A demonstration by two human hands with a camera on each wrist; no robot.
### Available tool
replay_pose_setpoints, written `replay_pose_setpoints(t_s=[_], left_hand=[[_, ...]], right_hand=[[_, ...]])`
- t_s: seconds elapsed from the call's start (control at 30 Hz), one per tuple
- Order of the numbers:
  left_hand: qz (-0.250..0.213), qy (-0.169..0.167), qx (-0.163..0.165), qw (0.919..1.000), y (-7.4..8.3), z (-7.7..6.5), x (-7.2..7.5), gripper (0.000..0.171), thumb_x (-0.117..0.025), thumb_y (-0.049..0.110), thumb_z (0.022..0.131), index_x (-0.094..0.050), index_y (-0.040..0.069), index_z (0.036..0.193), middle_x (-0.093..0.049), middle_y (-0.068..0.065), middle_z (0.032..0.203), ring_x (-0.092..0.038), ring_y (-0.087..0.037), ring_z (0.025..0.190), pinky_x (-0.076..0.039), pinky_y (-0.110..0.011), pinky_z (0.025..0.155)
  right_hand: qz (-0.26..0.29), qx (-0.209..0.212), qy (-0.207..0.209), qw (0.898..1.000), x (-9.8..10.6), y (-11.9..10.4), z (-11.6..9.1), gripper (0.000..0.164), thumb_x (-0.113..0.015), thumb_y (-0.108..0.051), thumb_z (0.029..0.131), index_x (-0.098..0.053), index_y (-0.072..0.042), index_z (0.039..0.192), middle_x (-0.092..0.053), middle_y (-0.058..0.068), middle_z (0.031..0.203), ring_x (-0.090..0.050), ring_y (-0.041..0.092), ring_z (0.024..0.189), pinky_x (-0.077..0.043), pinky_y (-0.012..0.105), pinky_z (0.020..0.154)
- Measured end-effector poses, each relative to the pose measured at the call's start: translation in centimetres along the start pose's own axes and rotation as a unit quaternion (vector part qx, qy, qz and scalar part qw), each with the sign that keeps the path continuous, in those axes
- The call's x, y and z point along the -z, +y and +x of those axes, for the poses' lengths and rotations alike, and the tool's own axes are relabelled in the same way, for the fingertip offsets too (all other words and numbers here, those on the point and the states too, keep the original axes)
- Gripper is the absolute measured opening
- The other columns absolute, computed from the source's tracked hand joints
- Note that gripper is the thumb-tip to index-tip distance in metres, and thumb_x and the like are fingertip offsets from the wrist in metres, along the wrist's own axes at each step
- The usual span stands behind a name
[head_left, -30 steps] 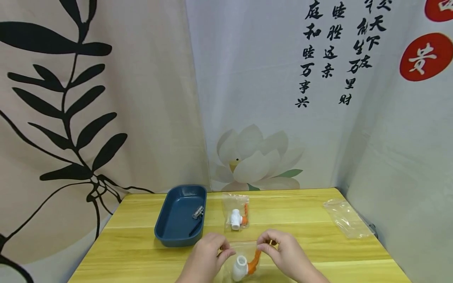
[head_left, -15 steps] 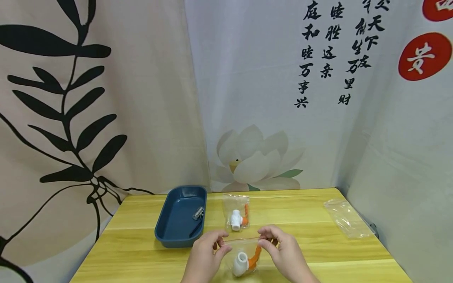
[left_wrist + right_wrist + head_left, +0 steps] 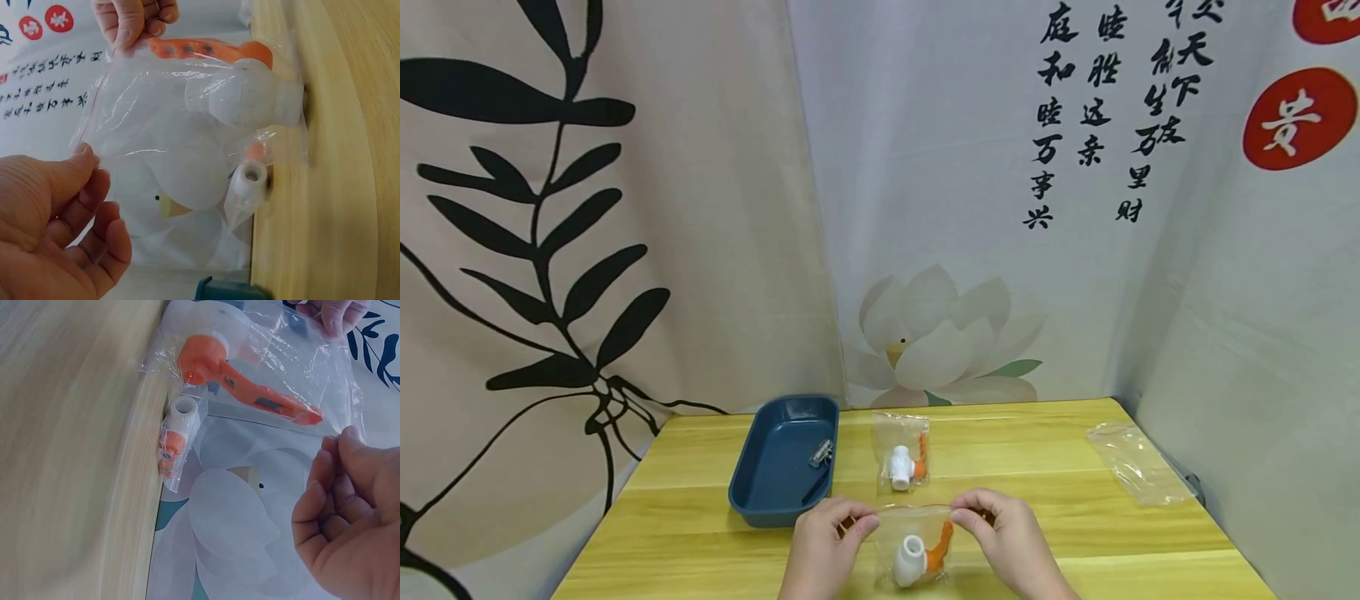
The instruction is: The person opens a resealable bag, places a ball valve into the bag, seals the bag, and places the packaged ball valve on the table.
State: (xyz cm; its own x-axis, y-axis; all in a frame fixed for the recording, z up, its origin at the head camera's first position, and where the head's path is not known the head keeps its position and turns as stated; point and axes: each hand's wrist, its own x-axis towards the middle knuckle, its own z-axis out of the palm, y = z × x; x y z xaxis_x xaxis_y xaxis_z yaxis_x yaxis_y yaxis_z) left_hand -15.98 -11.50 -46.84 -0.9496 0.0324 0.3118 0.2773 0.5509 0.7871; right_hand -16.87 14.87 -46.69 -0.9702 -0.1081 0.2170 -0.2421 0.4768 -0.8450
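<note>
A clear zip bag (image 3: 891, 533) is stretched upright between both hands, with a white plastic ball valve (image 3: 910, 560) inside it. The valve's orange lever handle (image 3: 206, 50) points up toward the bag's mouth. My left hand (image 3: 831, 542) pinches one top corner between thumb and index finger; its other fingers curl loosely, as the left wrist view shows. At the opposite corner my right hand (image 3: 1003, 533) pinches the seal the same way. In the right wrist view the bag (image 3: 294, 356) hangs with its lever (image 3: 269, 403) near the right fingertips.
Behind the hands lies a second bagged valve (image 3: 901, 467), also white and orange. To its left stands a blue tray (image 3: 760, 500) with a small metal piece (image 3: 821, 452) and a dark slim item (image 3: 815, 485). A crumpled clear bag (image 3: 1138, 467) rests at the table's right side.
The hands have moved slightly apart, the left one going left, and the bag's top edge is now pulled straighter between them. The other things on the table stay put.
</note>
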Motion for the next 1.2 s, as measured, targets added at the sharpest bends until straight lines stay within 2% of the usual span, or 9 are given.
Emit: replay_pose_setpoints(t_s=[0.17, 0.3, 0.5, 0.7, 0.8, 0.93, 1.03, 1.2], left_hand=[[-0.009, 0.029, 0.002, 0.9995, 0.06, -0.06, -0.04, 0.006, -0.085, 0.024, 0.090, -0.083, 0.019, 0.090, -0.077, 0.010, 0.084, -0.057, 0.003, 0.073, -0.053, -0.020, 0.064], [-0.008, 0.038, 0.003, 0.9992, 0.03, 0.02, -0.18, 0.008, -0.085, 0.025, 0.090, -0.084, 0.017, 0.089, -0.079, 0.010, 0.087, -0.060, 0.003, 0.077, -0.054, -0.020, 0.066], [0.003, 0.057, -0.021, 0.9982, -0.08, -0.04, -0.37, 0.004, -0.087, 0.023, 0.088, -0.083, 0.022, 0.086, -0.078, 0.013, 0.085, -0.059, 0.003, 0.078, -0.053, -0.021, 0.065], [0.016, 0.083, -0.047, 0.9953, 0.15, -0.19, -0.57, 0.010, -0.088, 0.015, 0.086, -0.081, 0.022, 0.084, -0.076, 0.014, 0.082, -0.058, 0.002, 0.078, -0.052, -0.021, 0.064], [0.021, 0.090, -0.050, 0.9945, 0.30, -0.21, -0.57, 0.010, -0.087, 0.015, 0.087, -0.080, 0.023, 0.085, -0.074, 0.013, 0.083, -0.059, 0.001, 0.079, -0.052, -0.021, 0.064], [0.021, 0.086, -0.042, 0.9952, 0.35, -0.24, -0.55, 0.012, -0.087, 0.016, 0.088, -0.079, 0.025, 0.085, -0.073, 0.014, 0.084, -0.058, 0.000, 0.080, -0.053, -0.022, 0.065], [0.022, 0.070, -0.045, 0.9963, 0.24, -0.27, -0.54, 0.011, -0.085, 0.020, 0.090, -0.077, 0.026, 0.086, -0.072, 0.015, 0.085, -0.058, 0.000, 0.081, -0.053, -0.022, 0.067], [0.015, 0.039, -0.056, 0.9976, 0.01, -0.43, -0.47, 0.006, -0.079, 0.028, 0.094, -0.076, 0.024, 0.091, -0.070, 0.013, 0.087, -0.057, 0.001, 0.082, -0.052, -0.022, 0.067]], right_hand=[[0.003, -0.002, 0.018, 1.000, 0.02, -0.04, -0.08, 0.007, -0.078, -0.022, 0.097, -0.080, -0.015, 0.095, -0.078, -0.008, 0.089, -0.066, -0.001, 0.078, -0.058, 0.022, 0.071], [-0.001, -0.002, 0.028, 1.000, 0.07, -0.08, -0.17, 0.006, -0.080, -0.022, 0.095, -0.080, -0.016, 0.092, -0.077, -0.009, 0.085, -0.062, -0.001, 0.073, -0.055, 0.022, 0.067], [-0.009, 0.005, 0.037, 0.999, 0.17, -0.12, -0.23, 0.005, -0.081, -0.022, 0.094, -0.080, -0.018, 0.091, -0.077, -0.009, 0.084, -0.057, 0.000, 0.068, -0.051, 0.022, 0.063], [-0.008, 0.011, 0.039, 0.999, 0.17, -0.37, -0.31, 0.005, -0.081, -0.019, 0.094, -0.079, -0.021, 0.089, -0.075, -0.008, 0.080, -0.054, 0.001, 0.065, -0.049, 0.022, 0.061], [-0.007, 0.014, 0.038, 0.999, 0.18, -0.55, -0.39, 0.007, -0.081, -0.018, 0.094, -0.078, -0.022, 0.088, -0.072, -0.011, 0.078, -0.053, 0.001, 0.065, -0.049, 0.022, 0.061], [-0.008, 0.020, 0.034, 0.999, 0.27, -0.59, -0.48, 0.006, -0.081, -0.019, 0.095, -0.078, -0.021, 0.089, -0.072, -0.010, 0.079, -0.053, 0.001, 0.065, -0.049, 0.022, 0.061], [-0.014, 0.030, 0.030, 0.999, 0.41, -0.45, -0.52, 0.005, -0.080, -0.020, 0.096, -0.078, -0.021, 0.091, -0.073, -0.008, 0.082, -0.054, 0.000, 0.067, -0.050, 0.022, 0.062], [-0.033, 0.077, 0.015, 0.996, 0.52, 0.08, -0.47, 0.006, -0.077, -0.022, 0.098, -0.075, -0.025, 0.093, -0.071, -0.013, 0.085, -0.056, -0.002, 0.073, -0.051, 0.022, 0.067]])
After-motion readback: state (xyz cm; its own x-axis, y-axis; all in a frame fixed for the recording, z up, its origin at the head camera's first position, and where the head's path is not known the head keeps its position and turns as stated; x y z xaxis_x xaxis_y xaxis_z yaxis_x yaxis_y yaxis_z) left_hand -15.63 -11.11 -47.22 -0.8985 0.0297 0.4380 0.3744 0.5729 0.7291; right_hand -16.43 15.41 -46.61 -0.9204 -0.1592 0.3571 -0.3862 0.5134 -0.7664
